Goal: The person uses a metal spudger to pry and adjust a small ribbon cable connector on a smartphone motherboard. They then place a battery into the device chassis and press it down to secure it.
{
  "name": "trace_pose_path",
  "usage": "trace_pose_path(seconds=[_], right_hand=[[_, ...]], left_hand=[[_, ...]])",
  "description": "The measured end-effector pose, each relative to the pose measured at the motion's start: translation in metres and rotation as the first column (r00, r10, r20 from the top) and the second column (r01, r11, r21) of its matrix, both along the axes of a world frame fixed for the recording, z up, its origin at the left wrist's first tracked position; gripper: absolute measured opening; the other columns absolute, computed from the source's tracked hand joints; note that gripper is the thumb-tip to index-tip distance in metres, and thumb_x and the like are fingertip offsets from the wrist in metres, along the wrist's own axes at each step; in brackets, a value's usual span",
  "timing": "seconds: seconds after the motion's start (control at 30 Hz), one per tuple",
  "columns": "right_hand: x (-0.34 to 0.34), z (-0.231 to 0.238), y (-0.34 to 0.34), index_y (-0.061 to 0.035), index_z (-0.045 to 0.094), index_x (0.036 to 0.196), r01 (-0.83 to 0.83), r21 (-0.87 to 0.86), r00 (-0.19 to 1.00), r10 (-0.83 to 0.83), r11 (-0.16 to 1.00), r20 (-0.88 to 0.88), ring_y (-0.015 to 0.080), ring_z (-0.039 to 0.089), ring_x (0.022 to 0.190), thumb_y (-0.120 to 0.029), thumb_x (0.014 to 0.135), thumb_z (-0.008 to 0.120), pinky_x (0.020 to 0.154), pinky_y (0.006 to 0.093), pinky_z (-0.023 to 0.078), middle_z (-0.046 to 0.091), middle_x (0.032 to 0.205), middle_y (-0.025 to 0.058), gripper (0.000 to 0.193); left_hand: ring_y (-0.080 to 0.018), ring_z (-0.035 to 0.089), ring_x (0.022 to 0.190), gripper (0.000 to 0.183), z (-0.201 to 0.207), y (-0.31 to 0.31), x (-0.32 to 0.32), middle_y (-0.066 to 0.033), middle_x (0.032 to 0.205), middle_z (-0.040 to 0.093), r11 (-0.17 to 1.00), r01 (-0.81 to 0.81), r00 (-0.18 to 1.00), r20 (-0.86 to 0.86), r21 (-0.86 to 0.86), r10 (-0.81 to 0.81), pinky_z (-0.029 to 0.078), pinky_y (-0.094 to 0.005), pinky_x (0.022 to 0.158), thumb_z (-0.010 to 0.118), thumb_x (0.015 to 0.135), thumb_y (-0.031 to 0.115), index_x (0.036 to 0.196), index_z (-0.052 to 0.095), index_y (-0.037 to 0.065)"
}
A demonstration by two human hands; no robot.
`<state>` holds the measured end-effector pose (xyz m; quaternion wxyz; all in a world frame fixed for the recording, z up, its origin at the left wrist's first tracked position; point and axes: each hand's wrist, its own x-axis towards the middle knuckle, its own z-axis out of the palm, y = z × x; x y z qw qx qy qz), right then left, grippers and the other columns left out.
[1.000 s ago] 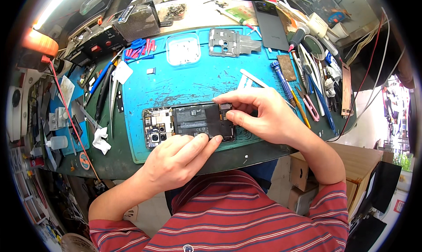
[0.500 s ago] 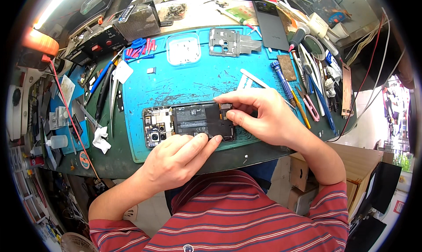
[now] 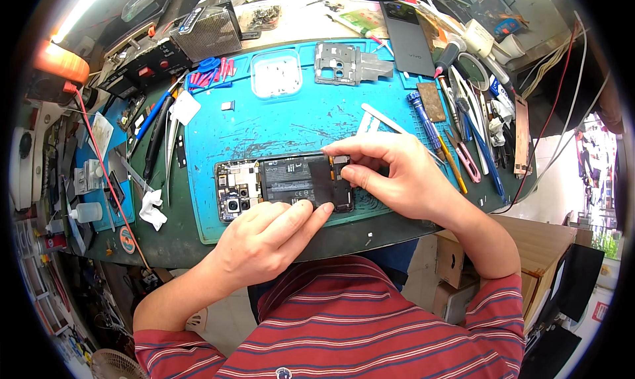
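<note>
An opened smartphone [image 3: 288, 177] lies flat on the blue work mat [image 3: 258, 124], its back cover off. A black battery takes up its middle, and the bare circuit board with round camera modules shows at its left end. My right hand [image 3: 390, 170] is closed on the phone's right end, index finger at the far edge and thumb over the end part. Along the near edge rests my left hand [image 3: 271, 237], fingers curled together and fingertips against the phone beside the battery. Part of the near edge is hidden under those fingers.
Behind the phone are a clear tray of screws [image 3: 276, 75], a grey phone mid-plate [image 3: 347, 63] and a dark back cover [image 3: 408, 42]. A blue screwdriver [image 3: 426, 118], pink tweezers [image 3: 466, 157] and several tools lie right. More tools and a crumpled tissue [image 3: 153, 208] lie left.
</note>
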<state>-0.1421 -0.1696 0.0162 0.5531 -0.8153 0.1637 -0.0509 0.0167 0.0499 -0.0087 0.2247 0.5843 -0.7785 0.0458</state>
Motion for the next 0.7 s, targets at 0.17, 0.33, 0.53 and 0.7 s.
trace_pose_path(seconds=[0.17, 0.33, 0.53, 0.7], right_hand=[[-0.001, -0.004, 0.001, -0.0018, 0.075, 0.127, 0.011, -0.034, 0.998, -0.009, 0.999, 0.066, 0.0186, 0.073, 0.082, -0.003, 0.097, 0.072, 0.075, 0.0344, 0.058, 0.077, 0.097, 0.0135, 0.031], [0.0, -0.004, 0.002, -0.002, 0.075, 0.126, -0.012, -0.131, 0.993, 0.027, 0.991, 0.115, 0.021, 0.071, 0.079, -0.002, 0.097, 0.072, 0.075, 0.0341, 0.057, 0.077, 0.095, 0.0139, 0.03], [0.0, -0.007, 0.001, -0.0017, 0.076, 0.127, 0.008, -0.023, 0.998, -0.007, 1.0, 0.057, 0.0174, 0.071, 0.079, -0.003, 0.097, 0.072, 0.074, 0.0339, 0.057, 0.077, 0.093, 0.0129, 0.03], [-0.002, -0.012, 0.002, -0.0016, 0.076, 0.127, 0.026, 0.047, 0.993, -0.031, 0.999, 0.112, 0.0136, 0.069, 0.078, -0.004, 0.098, 0.072, 0.072, 0.0326, 0.057, 0.078, 0.093, 0.0127, 0.03]], left_hand=[[-0.015, 0.061, 0.08, 0.057, 0.0, -0.001, 0.0, -0.0068, 0.116, 0.061, 1.0, 0.002, 1.0, 0.0, -0.001, -0.002, 0.053, -0.0306, 0.07, 0.069, 0.079, 0.012, 0.134, 0.073, -0.001], [-0.019, 0.06, 0.079, 0.061, -0.002, 0.001, -0.004, -0.0065, 0.109, 0.061, 0.999, -0.033, 0.998, -0.05, 0.003, 0.033, 0.052, -0.0339, 0.07, 0.072, 0.071, 0.002, 0.131, 0.077, 0.003], [-0.0152, 0.061, 0.081, 0.055, 0.0, 0.0, 0.0, -0.0063, 0.116, 0.061, 1.0, -0.008, 1.0, 0.007, 0.001, 0.008, 0.052, -0.0305, 0.069, 0.07, 0.08, 0.012, 0.133, 0.073, 0.0], [-0.0189, 0.059, 0.079, 0.062, -0.001, 0.0, -0.004, -0.0061, 0.11, 0.06, 0.999, -0.031, 0.999, -0.04, 0.007, 0.031, 0.052, -0.0337, 0.07, 0.072, 0.071, 0.003, 0.132, 0.076, 0.003]])
